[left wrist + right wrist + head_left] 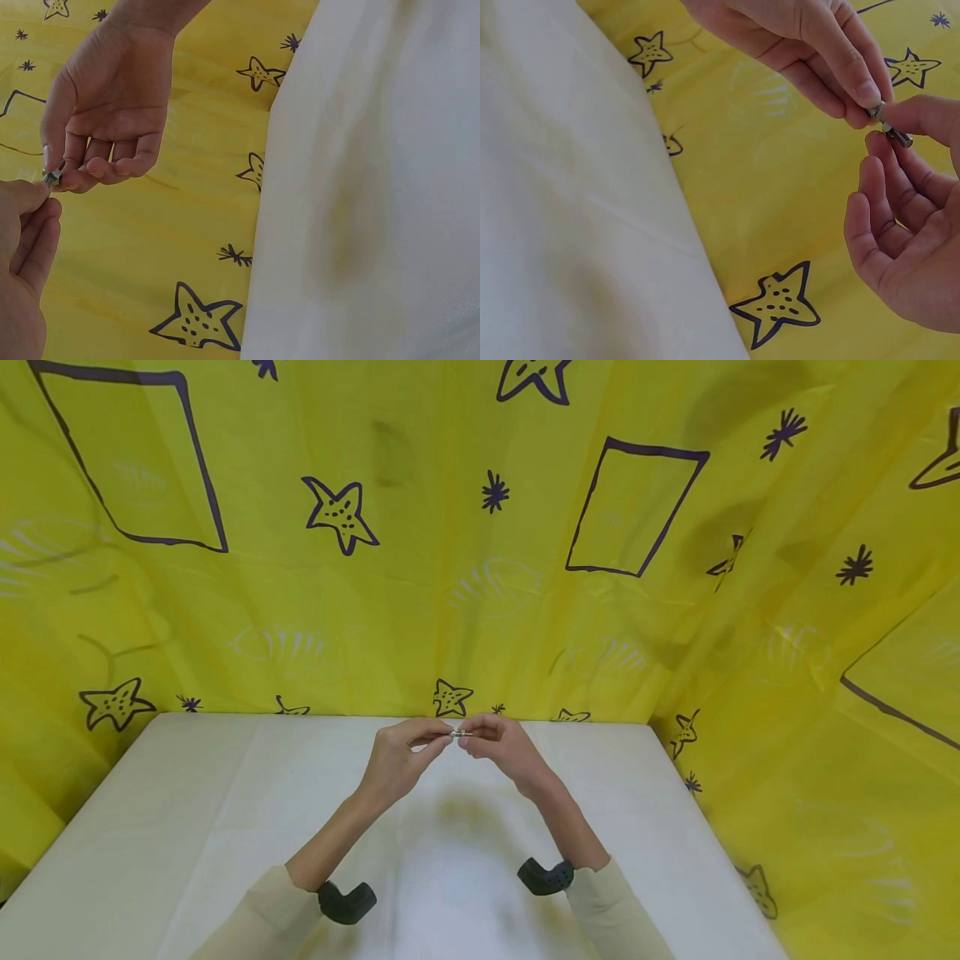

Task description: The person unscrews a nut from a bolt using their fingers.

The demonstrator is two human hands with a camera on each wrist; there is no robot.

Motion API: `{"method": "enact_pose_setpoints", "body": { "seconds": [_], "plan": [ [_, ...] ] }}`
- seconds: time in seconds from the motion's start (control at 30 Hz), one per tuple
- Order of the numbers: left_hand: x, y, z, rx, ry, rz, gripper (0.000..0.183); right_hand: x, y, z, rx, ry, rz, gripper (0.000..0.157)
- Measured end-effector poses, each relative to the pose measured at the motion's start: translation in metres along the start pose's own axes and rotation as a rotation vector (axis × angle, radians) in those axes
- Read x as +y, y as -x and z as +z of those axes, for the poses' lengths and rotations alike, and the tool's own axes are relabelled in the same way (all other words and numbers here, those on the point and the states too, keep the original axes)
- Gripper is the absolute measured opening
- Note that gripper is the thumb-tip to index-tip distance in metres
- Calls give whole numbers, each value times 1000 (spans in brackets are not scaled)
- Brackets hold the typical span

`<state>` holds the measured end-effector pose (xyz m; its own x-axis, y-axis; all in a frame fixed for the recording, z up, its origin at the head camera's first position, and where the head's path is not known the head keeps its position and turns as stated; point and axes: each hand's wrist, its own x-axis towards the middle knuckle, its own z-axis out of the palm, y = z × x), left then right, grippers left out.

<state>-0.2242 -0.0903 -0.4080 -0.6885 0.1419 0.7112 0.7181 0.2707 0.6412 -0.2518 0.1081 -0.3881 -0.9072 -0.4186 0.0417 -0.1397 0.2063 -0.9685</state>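
Observation:
A small silvery metal bolt (903, 139) with a threaded shank spans the gap between the two hands, above the far edge of the table. My left hand (396, 762) pinches one end between thumb and fingers. From the other side my right hand (512, 753) pinches it with thumb and forefinger, its other fingers loosely bent. In the right wrist view a ridged metal part (875, 112) shows at the left thumb; whether it is a separate nut cannot be told. The left wrist view shows only a small bit of metal (51, 178) between the fingertips.
A white-covered table (300, 810) lies below the hands. Yellow curtains (420, 602) printed with stars and fish hang behind it and at both sides. Dark curved wrist mounts (347, 903) sit at both cuffs.

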Motion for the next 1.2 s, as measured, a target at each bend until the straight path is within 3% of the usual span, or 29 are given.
{"method": "enact_pose_setpoints", "body": {
  "seconds": [0.27, 0.6, 0.7, 0.9, 1.2],
  "plan": [
    [-1, 1, 0, 5, -6, 13, 16, 0, -1, 0, -10, 12, -23, 26],
    [0, 0, 1, -4, -20, -6, 16, -2, 1, -1, -15, 10, 23, 27],
    [0, 0, 0, -5, -13, -7, 16, -3, 2, -1, -5, 26, 6, 21],
    [0, 0, 1, -2, -1, 7, 16, -2, 1, -1, 1, 46, -34, 24],
    [0, -1, 3, -7, -26, 4, 15, 0, 1, -3, 5, -18, -6, 25]
  ]
}}
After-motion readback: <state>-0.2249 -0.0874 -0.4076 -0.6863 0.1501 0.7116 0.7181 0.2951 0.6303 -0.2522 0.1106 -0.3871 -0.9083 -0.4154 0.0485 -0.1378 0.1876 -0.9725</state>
